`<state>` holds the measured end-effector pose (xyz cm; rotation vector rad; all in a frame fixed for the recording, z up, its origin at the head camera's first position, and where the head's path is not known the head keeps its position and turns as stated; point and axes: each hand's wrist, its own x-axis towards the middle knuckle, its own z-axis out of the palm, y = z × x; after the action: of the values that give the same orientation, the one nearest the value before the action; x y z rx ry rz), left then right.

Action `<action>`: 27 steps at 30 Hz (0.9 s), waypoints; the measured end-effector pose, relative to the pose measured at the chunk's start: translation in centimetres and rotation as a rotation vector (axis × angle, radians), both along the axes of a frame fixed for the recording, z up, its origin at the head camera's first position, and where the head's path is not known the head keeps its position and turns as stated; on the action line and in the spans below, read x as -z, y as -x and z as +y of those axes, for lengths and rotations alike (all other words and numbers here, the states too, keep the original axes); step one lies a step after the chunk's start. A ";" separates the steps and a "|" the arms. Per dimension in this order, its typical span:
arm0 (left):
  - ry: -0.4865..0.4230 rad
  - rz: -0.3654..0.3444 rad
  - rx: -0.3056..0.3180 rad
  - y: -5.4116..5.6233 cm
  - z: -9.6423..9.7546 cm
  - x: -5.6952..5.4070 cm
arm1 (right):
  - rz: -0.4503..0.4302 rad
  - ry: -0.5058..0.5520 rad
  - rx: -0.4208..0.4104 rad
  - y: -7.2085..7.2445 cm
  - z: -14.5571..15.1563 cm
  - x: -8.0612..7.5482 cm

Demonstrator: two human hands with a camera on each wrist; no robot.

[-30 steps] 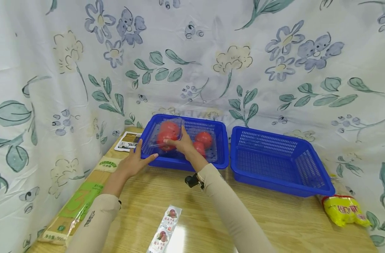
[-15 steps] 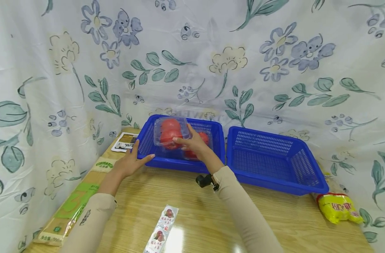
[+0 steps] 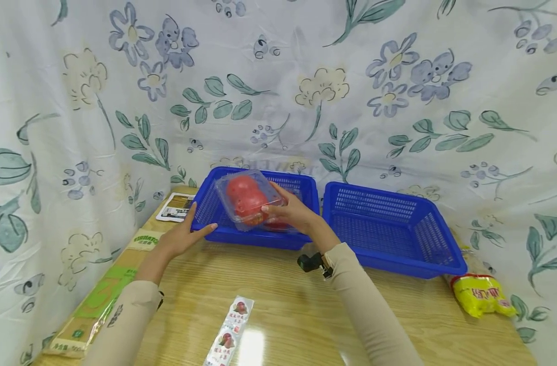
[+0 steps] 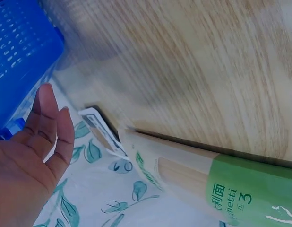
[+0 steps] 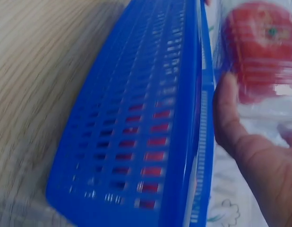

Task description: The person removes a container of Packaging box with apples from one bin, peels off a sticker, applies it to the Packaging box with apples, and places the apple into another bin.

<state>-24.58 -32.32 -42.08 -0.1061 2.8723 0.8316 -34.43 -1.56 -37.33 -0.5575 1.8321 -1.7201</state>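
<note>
Gripping the clear box [image 3: 268, 189], two tomatoes [image 3: 246, 197] inside, the right hand [image 3: 296, 209] has it over the left basket [image 3: 241, 237]! Below, half hidden, probably another box [image 3: 278, 224]. The left hand [image 3: 182, 236], fingers loosely extended, rests at that basket's near left corner. Right basket [image 3: 388, 263] alongside, yellow bag [image 3: 481, 295] farther right, spaghetti [image 3: 105, 290] left, labels [image 3: 230, 328] near.

Before me hangs a white fabric curtain [image 3: 260, 86] printed with blue-grey flowers, cream blossoms and green leaves, covering my left side too in soft folds. Below it I see a yellowish-brown wood-grain table [image 3: 287, 300], whose glossy top throws back a bright white reflection [image 3: 252, 348] near me.
</note>
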 end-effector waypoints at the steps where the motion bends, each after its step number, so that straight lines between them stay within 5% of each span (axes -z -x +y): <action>1: -0.002 -0.004 0.002 0.0 -0.1 0.0 | 0.004 0.005 -0.023 0.0 0.3 0.1; 10: 0.173 -0.028 -0.003 -0.5 -0.3 -1.5 | -0.016 0.073 -0.142 0.2 2.8 0.6; 14: 0.187 0.163 -0.153 -1.3 -0.4 -2.6 | -0.038 0.098 -0.171 0.3 3.9 0.8; 17: 0.066 0.361 -0.283 -2.0 -0.1 -3.4 | -0.043 0.113 -0.212 0.5 4.6 0.9; 19: -0.026 0.455 -0.304 -2.2 0.4 -3.9 | -0.049 0.126 -0.245 0.5 5.0 1.0; 22: -0.139 0.498 -0.215 -2.2 1.6 -4.6 | -0.063 0.154 -0.301 0.4 5.7 1.0; 27: -0.276 0.396 0.040 -1.8 3.7 -5.2 | -0.069 0.176 -0.385 0.3 6.6 1.0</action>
<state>-22.75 -28.59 -36.93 0.1652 3.0562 1.3668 -34.70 5.01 -38.34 -0.8501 1.4218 -1.6178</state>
